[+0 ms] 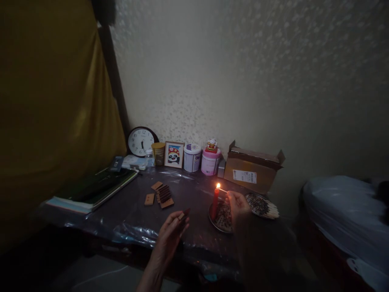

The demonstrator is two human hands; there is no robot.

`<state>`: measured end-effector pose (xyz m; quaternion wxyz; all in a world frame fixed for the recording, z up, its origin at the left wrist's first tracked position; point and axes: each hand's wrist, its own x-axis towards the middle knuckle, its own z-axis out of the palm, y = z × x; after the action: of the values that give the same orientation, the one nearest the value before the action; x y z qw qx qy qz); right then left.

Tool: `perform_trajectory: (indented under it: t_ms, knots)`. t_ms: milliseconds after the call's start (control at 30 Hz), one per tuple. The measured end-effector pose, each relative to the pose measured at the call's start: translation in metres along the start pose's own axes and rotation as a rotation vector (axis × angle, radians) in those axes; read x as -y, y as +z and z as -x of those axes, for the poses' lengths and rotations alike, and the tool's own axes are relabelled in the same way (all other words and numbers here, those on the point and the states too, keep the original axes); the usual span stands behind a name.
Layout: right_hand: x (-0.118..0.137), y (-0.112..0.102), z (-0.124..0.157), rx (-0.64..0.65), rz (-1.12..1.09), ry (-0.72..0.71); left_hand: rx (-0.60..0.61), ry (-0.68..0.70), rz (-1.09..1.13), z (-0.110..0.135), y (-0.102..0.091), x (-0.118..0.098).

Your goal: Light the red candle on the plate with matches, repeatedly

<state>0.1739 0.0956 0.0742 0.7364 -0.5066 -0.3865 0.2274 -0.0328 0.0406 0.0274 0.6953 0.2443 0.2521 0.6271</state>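
My right hand [238, 205] pinches a thin matchstick [223, 190], its tip at the flame [218, 185] on top of a red candle [214, 205]. The candle stands upright at the left side of a round metal dish [223, 230] that holds many small dark-and-light bits. In my left hand [172, 229], near the table's front, is a small matchbox [183, 214] with a dark side, held between thumb and fingers. Several more small matchboxes [164, 194] lie in a loose cluster beyond that hand. Right of my right hand, a pile of matchsticks [270, 210] lies on another dish.
Along the wall stand a clock [141, 141], a framed panda picture [174, 155], a white tub [192, 158], a pink tub [210, 163] with a figurine, and a cardboard box [252, 168]. A large book [100, 188] lies left on the plastic-covered table [121, 219]. The room is dim.
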Motion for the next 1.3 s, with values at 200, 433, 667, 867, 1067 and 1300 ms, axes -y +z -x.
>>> perform_trajectory:
  t_ms: [200, 433, 667, 867, 1067, 1300]
  knots:
    - [-0.001, 0.003, 0.000, 0.013, 0.007, -0.009, 0.001, 0.004, 0.001, 0.000, 0.001, -0.001]
    - [-0.001, 0.005, -0.001, 0.008, 0.006, -0.003, 0.003, 0.004, -0.008, -0.002, -0.003, 0.000]
    - [-0.001, 0.000, 0.000, 0.032, 0.042, -0.003, 0.015, -0.001, 0.015, 0.000, -0.002, 0.000]
    - [-0.002, -0.001, 0.001, 0.007, 0.053, -0.013, 0.021, -0.003, 0.020, 0.001, -0.001, -0.001]
    - [0.005, -0.002, 0.009, 0.040, 0.104, -0.051, 0.023, -0.007, 0.029, 0.000, -0.001, 0.000]
    - [0.012, -0.004, 0.014, 0.083, 0.147, -0.057, 0.036, 0.001, 0.036, -0.001, -0.005, 0.002]
